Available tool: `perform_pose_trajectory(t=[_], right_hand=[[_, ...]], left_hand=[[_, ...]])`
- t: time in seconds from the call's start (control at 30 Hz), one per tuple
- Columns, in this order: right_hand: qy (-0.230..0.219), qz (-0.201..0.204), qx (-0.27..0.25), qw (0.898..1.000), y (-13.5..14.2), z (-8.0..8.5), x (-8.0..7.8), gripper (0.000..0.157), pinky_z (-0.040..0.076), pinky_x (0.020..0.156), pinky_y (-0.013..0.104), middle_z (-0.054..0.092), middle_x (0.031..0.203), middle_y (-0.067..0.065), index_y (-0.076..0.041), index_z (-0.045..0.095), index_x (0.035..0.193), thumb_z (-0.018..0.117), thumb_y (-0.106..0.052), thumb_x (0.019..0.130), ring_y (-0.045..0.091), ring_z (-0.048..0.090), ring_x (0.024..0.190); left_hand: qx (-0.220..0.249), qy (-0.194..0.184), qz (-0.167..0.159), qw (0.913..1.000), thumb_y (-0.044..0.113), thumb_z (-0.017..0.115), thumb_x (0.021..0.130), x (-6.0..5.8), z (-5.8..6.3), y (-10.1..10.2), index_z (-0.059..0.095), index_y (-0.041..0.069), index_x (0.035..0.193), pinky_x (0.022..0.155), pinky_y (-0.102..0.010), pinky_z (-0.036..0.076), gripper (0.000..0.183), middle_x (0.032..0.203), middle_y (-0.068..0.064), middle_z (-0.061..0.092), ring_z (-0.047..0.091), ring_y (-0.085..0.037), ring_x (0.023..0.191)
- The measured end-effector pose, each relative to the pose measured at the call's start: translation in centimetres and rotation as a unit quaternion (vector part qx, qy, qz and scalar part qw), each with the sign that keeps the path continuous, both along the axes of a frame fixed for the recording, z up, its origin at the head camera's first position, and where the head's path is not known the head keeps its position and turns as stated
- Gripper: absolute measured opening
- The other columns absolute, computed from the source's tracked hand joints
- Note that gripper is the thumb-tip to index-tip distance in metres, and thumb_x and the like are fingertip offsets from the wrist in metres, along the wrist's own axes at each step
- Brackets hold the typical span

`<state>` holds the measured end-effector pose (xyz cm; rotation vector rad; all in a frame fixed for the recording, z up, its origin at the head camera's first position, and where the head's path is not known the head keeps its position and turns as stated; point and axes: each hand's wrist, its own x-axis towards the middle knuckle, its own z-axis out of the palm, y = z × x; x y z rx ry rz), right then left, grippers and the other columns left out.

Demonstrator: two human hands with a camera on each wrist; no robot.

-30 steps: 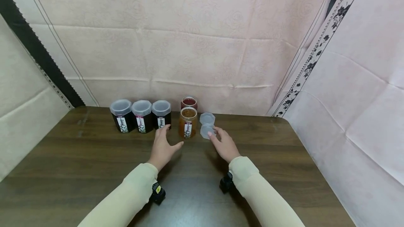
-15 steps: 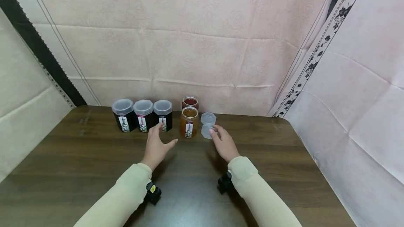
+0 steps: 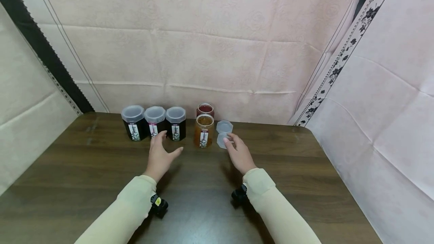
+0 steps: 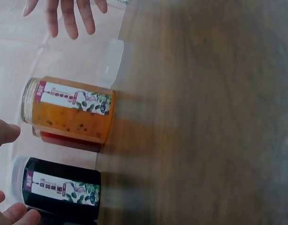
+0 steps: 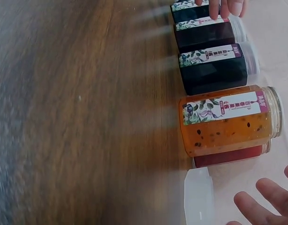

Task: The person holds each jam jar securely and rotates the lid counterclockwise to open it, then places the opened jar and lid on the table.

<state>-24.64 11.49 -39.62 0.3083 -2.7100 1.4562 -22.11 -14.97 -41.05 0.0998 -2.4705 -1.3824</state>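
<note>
My left hand (image 3: 159,157) hovers over the table with thumb and fingers spread, holding nothing. Its fingertips overlap the middle of three dark jars (image 3: 155,121) with clear caps in the head view. Beside the two loose translucent octagonal lids (image 3: 224,126) is my right hand (image 3: 240,155), fingers relaxed and apart. In the right wrist view those fingers (image 5: 254,208) stand off from the lid (image 5: 198,197), gripping nothing. Between the hands stands an orange jar (image 5: 228,122) with dark seeds and no cap. A red jar (image 3: 205,109), also uncapped, is directly behind it.
The wooden table (image 3: 190,206) runs back to a pale cloth wall (image 3: 203,48), close behind the jars. More cloth hangs at the left and right sides. Two further dark capped jars, a left one (image 3: 133,123) and a right one (image 3: 176,123), flank the middle one.
My left hand has moved left, away from the orange jar, from in front of the right dark jar to the middle one. The right hand stays by the lids; the jars keep their places.
</note>
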Motion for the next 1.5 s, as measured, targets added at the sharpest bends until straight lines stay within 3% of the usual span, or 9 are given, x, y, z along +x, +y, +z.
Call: perform_pose_trajectory(t=[0.5, 1.03, 1.23, 1.5], right_hand=[[0.011, 0.010, -0.004, 1.000, -1.4, -0.1, 0.1, 0.050, 0.043, 0.101, 0.047, 0.055, 0.133, 0.010, -0.013, 0.047, 0.140, 0.044, -0.044, 0.101, 0.028, 0.055, 0.118], [-0.004, 0.026, -0.010, 1.000, -2.5, -0.3, 0.4, 0.059, 0.041, 0.104, 0.046, 0.053, 0.136, 0.009, -0.011, 0.044, 0.143, 0.042, -0.051, 0.100, 0.027, 0.051, 0.124], [-0.003, 0.033, 0.008, 0.999, -2.9, -0.3, 0.5, 0.065, 0.042, 0.103, 0.047, 0.052, 0.137, 0.007, -0.015, 0.043, 0.143, 0.037, -0.060, 0.097, 0.026, 0.052, 0.123], [0.006, 0.047, 0.041, 0.998, -3.5, -0.1, 0.8, 0.059, 0.040, 0.105, 0.049, 0.050, 0.140, 0.009, -0.014, 0.044, 0.143, 0.041, -0.053, 0.099, 0.028, 0.049, 0.128]], left_hand=[[0.017, 0.004, 0.026, 0.9995, 0.017, 0.076, 0.082, 0.3, -0.2, -2.0, 0.029, -0.001, 0.146, 0.108, -0.049, 0.033, 0.081, 0.140, -0.024, 0.034, 0.036, -0.037, 0.130], [0.034, 0.011, 0.067, 0.9971, 0.016, 0.075, 0.082, 0.5, -0.5, -3.7, 0.032, -0.002, 0.143, 0.106, -0.051, 0.033, 0.077, 0.136, -0.026, 0.037, 0.038, -0.039, 0.126], [0.038, 0.006, 0.082, 0.9959, 0.017, 0.075, 0.082, 0.5, -0.5, -4.5, 0.031, -0.002, 0.144, 0.107, -0.051, 0.032, 0.078, 0.136, -0.027, 0.036, 0.037, -0.039, 0.127], [0.038, -0.005, 0.096, 0.9947, 0.018, 0.074, 0.084, 0.6, -0.6, -5.6, 0.028, -0.002, 0.146, 0.109, -0.052, 0.031, 0.080, 0.140, -0.027, 0.034, 0.036, -0.040, 0.129]])
